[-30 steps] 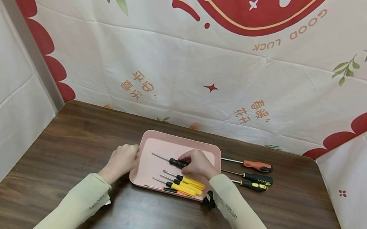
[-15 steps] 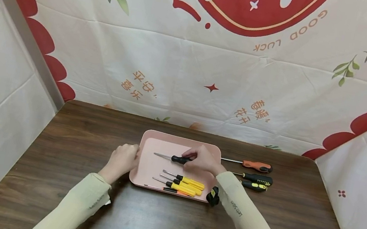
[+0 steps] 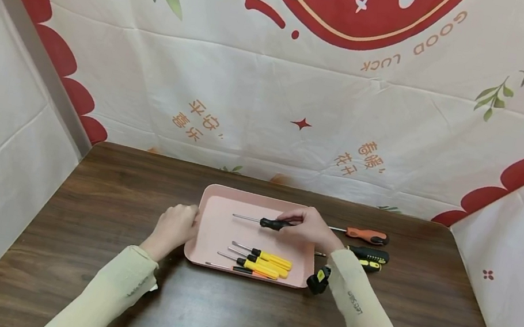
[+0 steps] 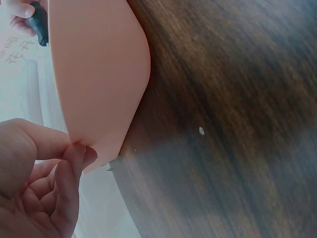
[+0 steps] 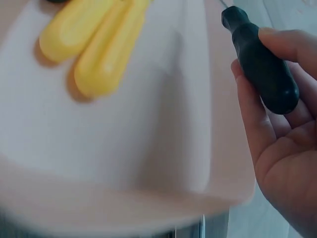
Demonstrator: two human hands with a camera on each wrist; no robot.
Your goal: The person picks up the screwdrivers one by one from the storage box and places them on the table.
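My left hand (image 3: 175,230) pinches the left rim of a pink tray (image 3: 214,196) between thumb and fingers, as the left wrist view shows up close. Above the tray's right half, my right hand (image 3: 310,230) grips a black-handled screwdriver (image 3: 273,224) by its handle, the shaft pointing left. In the right wrist view the black handle (image 5: 262,69) lies between thumb and fingers, lifted off the tray floor. Three yellow-handled screwdrivers (image 3: 275,260) lie in the tray's front half. A thin black-and-orange screwdriver (image 3: 240,269) lies along the front wall.
Right of the tray, on the dark wooden table (image 3: 224,320), lie an orange-handled screwdriver (image 3: 366,236) and two black-and-yellow ones (image 3: 368,255), partly covered by the right arm. A black device (image 3: 318,280) hangs at the right wrist. Printed cloth (image 3: 254,86) walls the back and sides.
My right hand has lifted the black screwdriver from the tray floor and moved right and slightly back with it. The left hand has stayed on the tray rim.
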